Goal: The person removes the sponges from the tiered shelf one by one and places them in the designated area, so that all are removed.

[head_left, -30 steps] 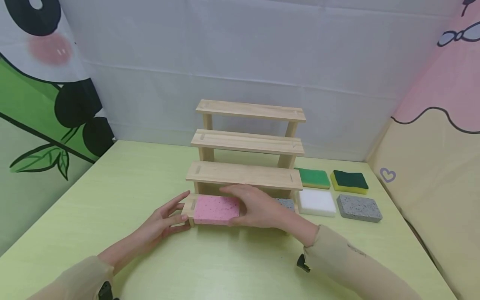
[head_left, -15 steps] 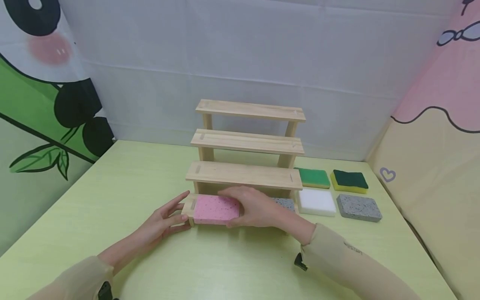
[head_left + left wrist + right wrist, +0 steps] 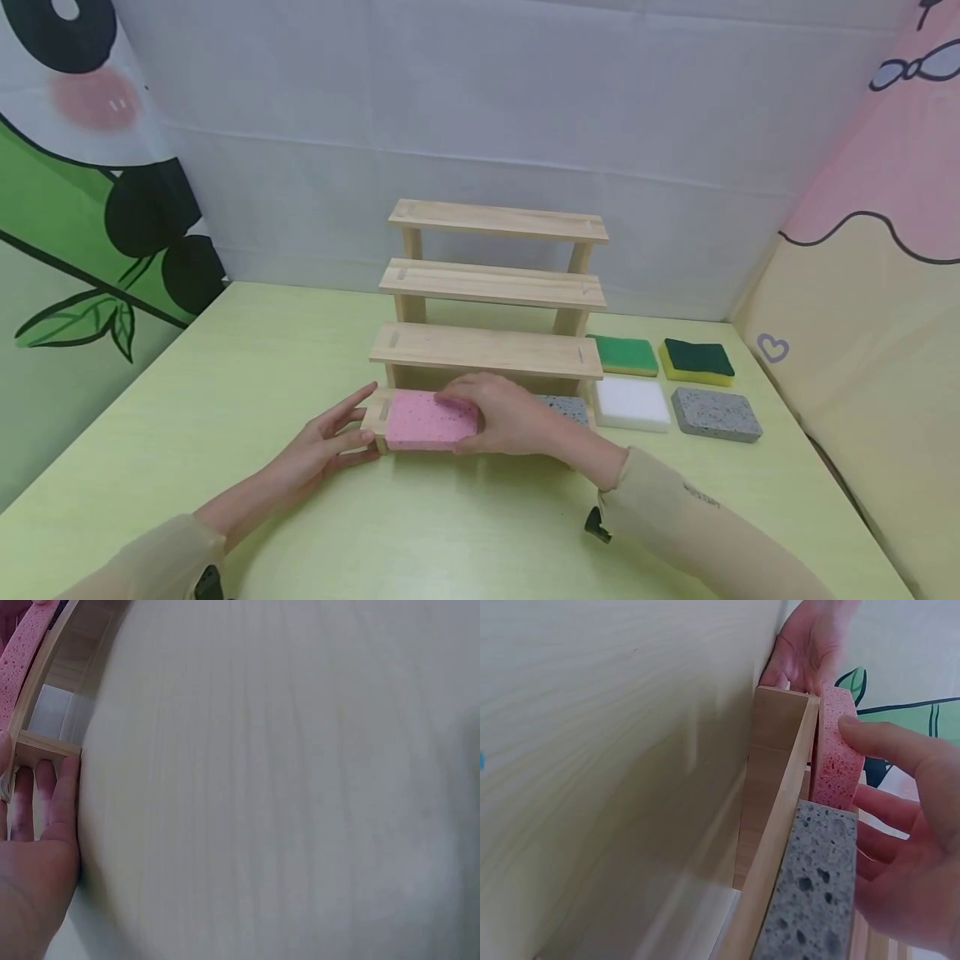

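In the head view, a pink speckled sponge (image 3: 429, 422) lies on the lowest step of a tiered wooden stand (image 3: 486, 348), near its left end. My right hand (image 3: 513, 418) pinches the sponge's right side; in the right wrist view the thumb (image 3: 877, 739) presses its front edge, with other fingers behind. A grey speckled sponge (image 3: 810, 881) sits beside it on the same step, partly covered by my right hand in the head view. My left hand (image 3: 318, 454) touches the stand's left end, fingers (image 3: 65, 799) extended against the wooden side.
Right of the stand lie a green sponge (image 3: 626, 356), a dark-green and yellow sponge (image 3: 697, 362), a white sponge (image 3: 632, 404) and a grey sponge (image 3: 717, 414). Three upper steps rise behind the lowest one. A pale cloth wall (image 3: 495, 108) stands behind the table (image 3: 300, 350).
My right hand has shifted slightly left, its fingertips now further over the top of the pink sponge. The left hand stays at the stand's end.
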`<action>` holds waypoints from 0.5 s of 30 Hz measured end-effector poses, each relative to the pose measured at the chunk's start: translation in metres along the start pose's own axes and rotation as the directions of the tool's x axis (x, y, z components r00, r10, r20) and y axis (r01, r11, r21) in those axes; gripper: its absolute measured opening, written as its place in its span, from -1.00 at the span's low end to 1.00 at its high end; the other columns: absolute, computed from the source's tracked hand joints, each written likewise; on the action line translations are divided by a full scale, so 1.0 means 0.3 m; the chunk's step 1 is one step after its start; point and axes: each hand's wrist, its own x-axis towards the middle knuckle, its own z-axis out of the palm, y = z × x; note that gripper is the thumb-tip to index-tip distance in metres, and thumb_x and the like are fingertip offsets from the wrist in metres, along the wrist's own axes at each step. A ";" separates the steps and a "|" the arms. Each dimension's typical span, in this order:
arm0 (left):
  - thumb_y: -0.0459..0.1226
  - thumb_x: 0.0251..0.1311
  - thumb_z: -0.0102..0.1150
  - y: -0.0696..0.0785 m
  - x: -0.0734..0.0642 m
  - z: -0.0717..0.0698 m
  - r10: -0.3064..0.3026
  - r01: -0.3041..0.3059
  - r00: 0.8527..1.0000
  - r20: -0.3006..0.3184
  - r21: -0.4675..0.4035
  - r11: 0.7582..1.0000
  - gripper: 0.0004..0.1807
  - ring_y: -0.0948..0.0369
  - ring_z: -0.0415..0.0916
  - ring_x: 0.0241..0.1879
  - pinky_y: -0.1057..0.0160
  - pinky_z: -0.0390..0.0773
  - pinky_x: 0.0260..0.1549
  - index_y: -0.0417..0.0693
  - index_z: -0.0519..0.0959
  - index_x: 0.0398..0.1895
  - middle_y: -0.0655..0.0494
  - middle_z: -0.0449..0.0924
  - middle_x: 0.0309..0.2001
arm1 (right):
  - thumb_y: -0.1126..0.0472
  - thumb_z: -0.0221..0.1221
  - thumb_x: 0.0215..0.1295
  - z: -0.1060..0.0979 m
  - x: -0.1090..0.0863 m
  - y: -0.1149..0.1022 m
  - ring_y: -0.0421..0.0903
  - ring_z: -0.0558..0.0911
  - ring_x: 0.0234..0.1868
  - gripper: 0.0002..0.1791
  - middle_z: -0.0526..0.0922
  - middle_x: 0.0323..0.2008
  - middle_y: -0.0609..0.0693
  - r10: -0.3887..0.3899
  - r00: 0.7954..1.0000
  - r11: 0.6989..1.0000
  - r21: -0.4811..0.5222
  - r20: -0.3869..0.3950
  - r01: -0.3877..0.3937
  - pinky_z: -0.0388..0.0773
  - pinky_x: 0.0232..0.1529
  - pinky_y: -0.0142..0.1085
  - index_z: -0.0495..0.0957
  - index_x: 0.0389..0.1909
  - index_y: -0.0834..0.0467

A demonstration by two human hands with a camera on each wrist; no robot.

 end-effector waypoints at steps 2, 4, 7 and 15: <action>-0.29 0.43 0.04 -0.002 0.000 -0.001 0.004 -0.004 1.000 0.001 0.000 1.000 -0.20 0.28 0.57 0.10 0.16 0.64 0.16 0.18 -0.10 0.61 0.05 0.30 0.24 | 0.03 0.45 0.09 -0.007 -0.006 -0.005 -0.09 0.47 0.34 -0.30 0.55 0.26 -0.07 0.002 1.000 1.000 0.002 -0.003 -0.002 0.45 0.40 -0.14 0.49 0.29 0.03; -0.29 0.43 0.04 -0.003 0.000 -0.001 0.008 -0.008 1.000 0.003 0.000 1.000 -0.20 0.28 0.57 0.10 0.17 0.64 0.15 0.18 -0.10 0.61 0.07 0.31 0.23 | 0.03 0.45 0.09 -0.014 -0.012 -0.009 -0.09 0.47 0.34 -0.30 0.55 0.27 -0.07 0.004 1.000 1.000 0.004 -0.009 -0.004 0.45 0.40 -0.14 0.50 0.29 0.03; -0.30 0.43 0.04 -0.005 0.001 -0.002 0.012 -0.012 1.000 0.004 -0.004 1.000 -0.20 0.28 0.57 0.10 0.17 0.65 0.15 0.17 -0.10 0.61 0.09 0.32 0.22 | 0.01 0.44 0.09 -0.025 -0.023 -0.010 -0.10 0.48 0.33 -0.30 0.55 0.26 -0.09 -0.003 1.000 1.000 0.004 -0.023 0.003 0.47 0.38 -0.15 0.50 0.29 0.01; -0.30 0.43 0.05 -0.008 0.003 -0.004 0.005 -0.005 1.000 -0.004 -0.008 1.000 -0.20 0.31 0.56 0.11 0.16 0.64 0.15 0.19 -0.09 0.61 0.06 0.30 0.24 | 0.00 0.44 0.09 -0.049 -0.060 0.001 -0.10 0.48 0.30 -0.32 0.55 0.25 -0.11 -0.042 0.995 0.999 0.023 -0.095 0.044 0.51 0.32 -0.14 0.51 0.27 -0.01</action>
